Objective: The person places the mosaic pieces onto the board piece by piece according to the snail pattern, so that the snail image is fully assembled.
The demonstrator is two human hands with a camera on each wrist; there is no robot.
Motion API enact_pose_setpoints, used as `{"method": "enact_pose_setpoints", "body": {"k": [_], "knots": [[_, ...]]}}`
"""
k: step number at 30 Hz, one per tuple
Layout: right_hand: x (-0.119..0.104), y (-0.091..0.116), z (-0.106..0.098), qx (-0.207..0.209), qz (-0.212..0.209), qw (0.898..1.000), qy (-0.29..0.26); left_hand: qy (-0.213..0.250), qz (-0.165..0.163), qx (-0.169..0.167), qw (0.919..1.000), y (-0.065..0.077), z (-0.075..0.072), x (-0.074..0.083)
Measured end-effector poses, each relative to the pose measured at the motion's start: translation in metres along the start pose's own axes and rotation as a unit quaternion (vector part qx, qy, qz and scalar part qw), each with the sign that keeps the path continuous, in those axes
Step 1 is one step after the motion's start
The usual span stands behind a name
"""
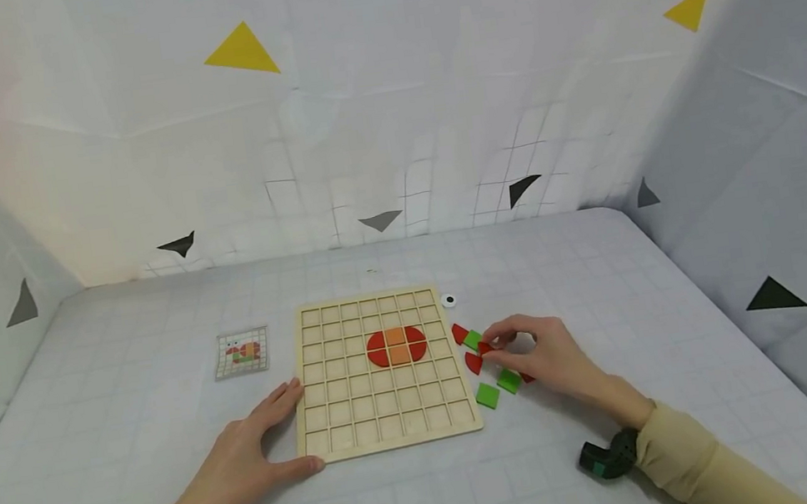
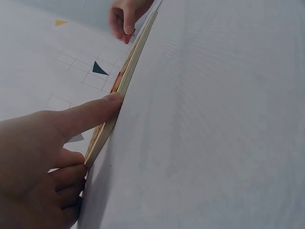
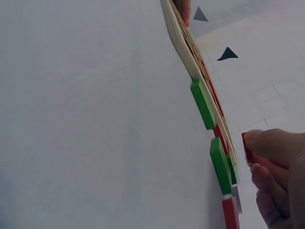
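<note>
Picture card (image 1: 242, 352): flat on the white worktop (image 1: 122, 362), between 9 and 10 o'clock from the wooden grid board (image 1: 364, 409), printed with a small red, green and orange figure
Left hand (image 1: 243, 461): at the board's 8 o'clock, thumb and fingers spread apart, thumb touching the near corner, fingertips touching the left edge
Wooden grid board: lying flat on the worktop, between the two hands
Round-edged red tiles (image 1: 376, 349): set in the board's cells, toward 1 o'clock from its centre, against the orange tiles (image 1: 396, 337) at their 9 and 3 o'clock
Eye disc (image 1: 449, 300): white with a black dot, just beside the board at 2 o'clock
Loose red wedges (image 1: 473, 363) and green squares (image 1: 487, 395): scattered along the board's 3 to 4 o'clock side
Right hand (image 1: 548, 352): at 3 o'clock, thumb and fingers pinching a red piece (image 3: 247, 147) raised off the worktop, its full shape hidden
Black wrist device (image 1: 610, 455): at 4 o'clock, by the tan sleeve (image 1: 701, 459)
</note>
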State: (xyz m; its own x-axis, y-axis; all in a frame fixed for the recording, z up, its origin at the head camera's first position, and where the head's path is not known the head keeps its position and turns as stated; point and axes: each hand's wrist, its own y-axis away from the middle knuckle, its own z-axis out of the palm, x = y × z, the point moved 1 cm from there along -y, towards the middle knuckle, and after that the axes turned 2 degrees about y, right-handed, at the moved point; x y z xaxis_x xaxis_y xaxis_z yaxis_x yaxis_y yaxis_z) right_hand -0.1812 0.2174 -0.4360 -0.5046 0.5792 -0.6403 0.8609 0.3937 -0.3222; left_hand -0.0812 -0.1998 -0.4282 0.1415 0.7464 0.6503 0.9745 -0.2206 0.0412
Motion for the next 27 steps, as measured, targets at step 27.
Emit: {"method": "enact_pose_setpoints", "body": {"k": [27], "knots": [[-0.045, -0.033, 0.050, -0.049, -0.049, 0.994, -0.079, 0.003, -0.001, 0.001, 1.0000, 0.001, 0.000, -0.001]]}}
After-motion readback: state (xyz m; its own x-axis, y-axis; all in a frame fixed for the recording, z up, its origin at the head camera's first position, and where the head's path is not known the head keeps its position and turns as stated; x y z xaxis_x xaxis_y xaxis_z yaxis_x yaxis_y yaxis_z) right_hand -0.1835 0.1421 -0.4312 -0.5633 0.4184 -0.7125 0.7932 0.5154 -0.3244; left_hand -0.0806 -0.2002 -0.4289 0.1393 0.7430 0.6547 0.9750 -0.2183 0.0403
